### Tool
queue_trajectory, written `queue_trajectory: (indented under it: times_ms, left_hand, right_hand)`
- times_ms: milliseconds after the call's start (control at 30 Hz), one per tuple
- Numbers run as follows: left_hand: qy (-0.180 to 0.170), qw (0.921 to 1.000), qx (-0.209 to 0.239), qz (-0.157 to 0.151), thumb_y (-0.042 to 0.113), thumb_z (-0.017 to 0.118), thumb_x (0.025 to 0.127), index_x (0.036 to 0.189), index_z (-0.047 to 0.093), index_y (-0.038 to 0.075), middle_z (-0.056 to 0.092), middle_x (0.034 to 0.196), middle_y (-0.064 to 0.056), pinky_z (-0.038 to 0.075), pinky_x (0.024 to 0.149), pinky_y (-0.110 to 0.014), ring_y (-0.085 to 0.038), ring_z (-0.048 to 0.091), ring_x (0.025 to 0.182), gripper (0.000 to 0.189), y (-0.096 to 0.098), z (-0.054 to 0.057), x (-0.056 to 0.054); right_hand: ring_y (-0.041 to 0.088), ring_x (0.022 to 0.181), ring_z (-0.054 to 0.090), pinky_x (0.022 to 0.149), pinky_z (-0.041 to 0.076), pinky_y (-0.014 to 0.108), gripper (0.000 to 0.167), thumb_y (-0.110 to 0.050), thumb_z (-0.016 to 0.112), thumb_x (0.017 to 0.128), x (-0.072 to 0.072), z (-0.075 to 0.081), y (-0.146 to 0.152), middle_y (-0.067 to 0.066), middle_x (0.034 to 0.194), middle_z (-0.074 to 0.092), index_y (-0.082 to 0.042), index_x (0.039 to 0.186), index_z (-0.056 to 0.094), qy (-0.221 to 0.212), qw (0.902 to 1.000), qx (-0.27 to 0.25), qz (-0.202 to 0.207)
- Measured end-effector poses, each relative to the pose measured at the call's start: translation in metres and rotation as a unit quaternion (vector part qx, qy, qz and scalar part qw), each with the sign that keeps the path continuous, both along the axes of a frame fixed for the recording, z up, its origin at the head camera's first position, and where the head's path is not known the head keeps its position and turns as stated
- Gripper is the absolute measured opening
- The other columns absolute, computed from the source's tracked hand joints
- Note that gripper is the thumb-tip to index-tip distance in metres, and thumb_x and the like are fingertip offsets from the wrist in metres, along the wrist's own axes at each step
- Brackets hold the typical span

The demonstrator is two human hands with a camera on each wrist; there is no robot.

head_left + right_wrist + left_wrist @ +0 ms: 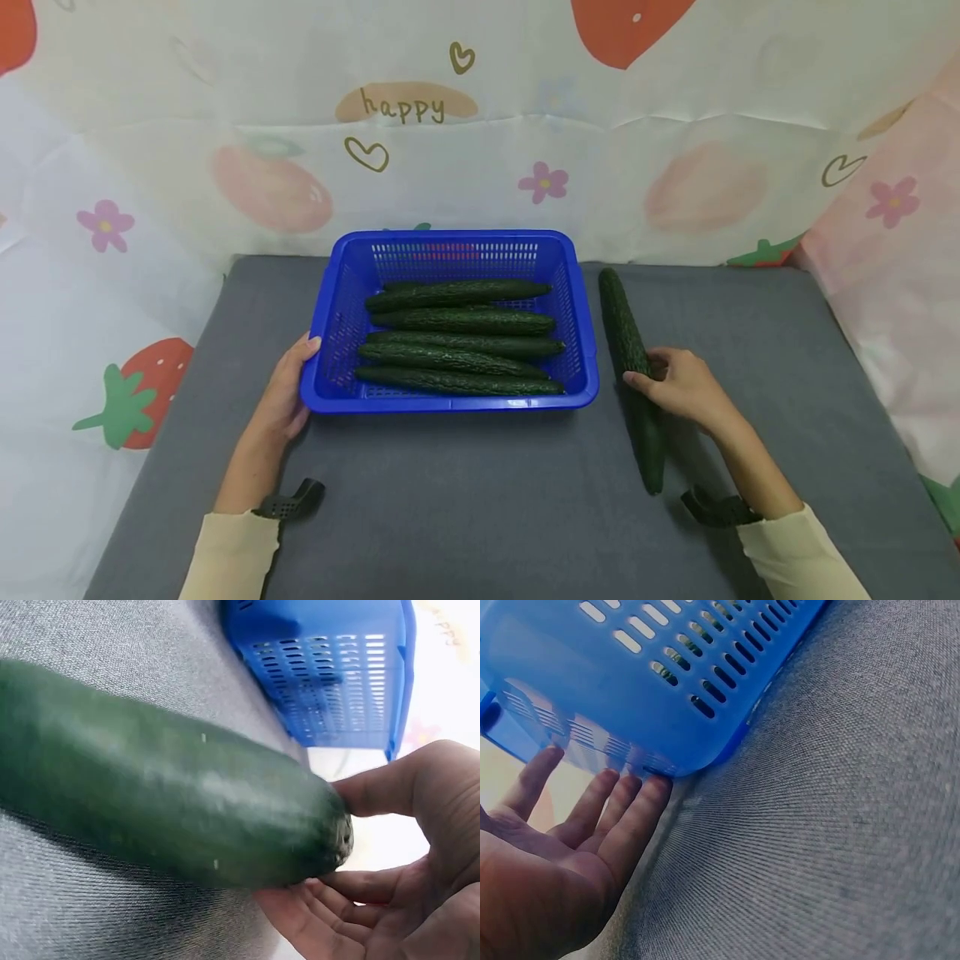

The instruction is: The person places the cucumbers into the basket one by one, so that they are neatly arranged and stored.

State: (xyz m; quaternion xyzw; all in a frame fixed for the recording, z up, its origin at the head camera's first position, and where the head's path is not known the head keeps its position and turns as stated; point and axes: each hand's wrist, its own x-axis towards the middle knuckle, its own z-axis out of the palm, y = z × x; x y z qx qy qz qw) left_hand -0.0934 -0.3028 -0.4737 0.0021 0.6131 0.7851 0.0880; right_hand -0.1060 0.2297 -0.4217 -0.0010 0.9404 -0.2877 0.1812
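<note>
To the right of the basket, my right hand [684, 385] holds a long dark green cucumber [624, 329], thumb on one side and fingers on the other. In the right wrist view the cucumber [165, 780] lies large across the picture, close above the grey cloth. My left hand [283, 390] holds the left side of a blue plastic basket [450, 405], with the thumb at the rim. Its fingertips touch the slotted outer wall in the left wrist view. Inside the basket, several more cucumbers [461, 358] lie side by side, roughly crosswise.
Grey cloth [465, 508] covers the table. A patterned curtain [480, 167] with fruit, flowers and hearts hangs behind and at both sides. Black wrist mounts [292, 500] sit by the sleeve cuffs.
</note>
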Motion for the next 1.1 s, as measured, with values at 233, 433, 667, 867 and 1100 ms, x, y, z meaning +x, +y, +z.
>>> queue_trajectory:
  times_ms: [233,433,667,867,1100]
  left_hand:
    - [0.003,0.9999,-0.007,-0.011,0.032,0.038,0.113,0.141,0.052,0.026,0.072,0.124,0.009,0.061,0.089,-0.024,-0.006,0.071,0.108,0.032,0.000,-0.001,0.001]
    - [0.004,1.0000,-0.001,-0.007,0.031,0.039,0.113,0.140,0.053,0.025,0.073,0.121,0.008,0.061,0.087,-0.024,-0.007,0.071,0.106,0.031,0.001,-0.001,0.002]
    - [-0.001,1.0000,-0.001,-0.002,0.030,0.039,0.113,0.139,0.054,0.025,0.073,0.120,0.009,0.060,0.087,-0.024,-0.006,0.071,0.105,0.030,0.002,-0.002,0.003]
    - [-0.002,1.0000,-0.007,0.001,0.031,0.039,0.113,0.137,0.055,0.027,0.074,0.118,0.010,0.060,0.086,-0.023,-0.005,0.071,0.103,0.029,0.001,-0.002,0.003]
    - [0.000,0.9999,-0.015,-0.004,0.032,0.039,0.113,0.151,0.045,0.017,0.071,0.125,0.009,0.060,0.089,-0.023,-0.006,0.070,0.109,0.041,-0.003,0.002,0.001]
  right_hand:
    - [0.054,0.131,0.058,0.098,0.055,0.062,0.072,-0.038,0.064,0.105,0.006,0.002,0.000,0.040,0.145,0.055,0.011,0.153,0.044,0.002,0.9999,-0.006,-0.014]
    - [0.053,0.125,0.063,0.093,0.058,0.061,0.070,-0.037,0.065,0.104,0.010,0.006,-0.001,0.039,0.140,0.060,0.010,0.152,0.045,0.021,0.9996,-0.012,-0.018]
    - [0.048,0.119,0.067,0.086,0.059,0.058,0.069,-0.037,0.067,0.104,0.015,0.013,-0.003,0.035,0.142,0.060,0.008,0.152,0.046,0.054,0.9981,-0.026,-0.010]
    - [0.049,0.121,0.066,0.089,0.057,0.062,0.068,-0.037,0.068,0.103,0.018,0.022,-0.006,0.032,0.142,0.061,0.003,0.154,0.047,0.102,0.9944,-0.028,0.004]
    - [0.048,0.118,0.069,0.088,0.058,0.063,0.063,-0.033,0.070,0.102,0.017,0.034,-0.014,0.030,0.141,0.064,0.000,0.152,0.051,0.146,0.9880,-0.034,0.036]
